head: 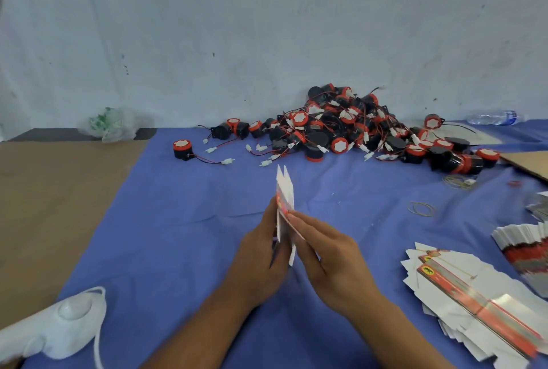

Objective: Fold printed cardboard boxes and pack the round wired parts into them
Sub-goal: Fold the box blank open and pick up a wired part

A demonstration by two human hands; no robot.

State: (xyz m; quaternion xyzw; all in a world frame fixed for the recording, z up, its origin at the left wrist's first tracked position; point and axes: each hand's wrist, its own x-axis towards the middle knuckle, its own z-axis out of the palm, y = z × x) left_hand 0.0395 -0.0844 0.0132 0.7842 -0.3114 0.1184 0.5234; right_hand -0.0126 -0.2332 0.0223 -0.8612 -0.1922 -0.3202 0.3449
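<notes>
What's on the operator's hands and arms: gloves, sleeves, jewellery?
Nothing worn that shows. The left hand and right hand are bare, no gloves, rings or watch visible. Both forearms are bare to the frame's bottom edge; no sleeve in view.
</notes>
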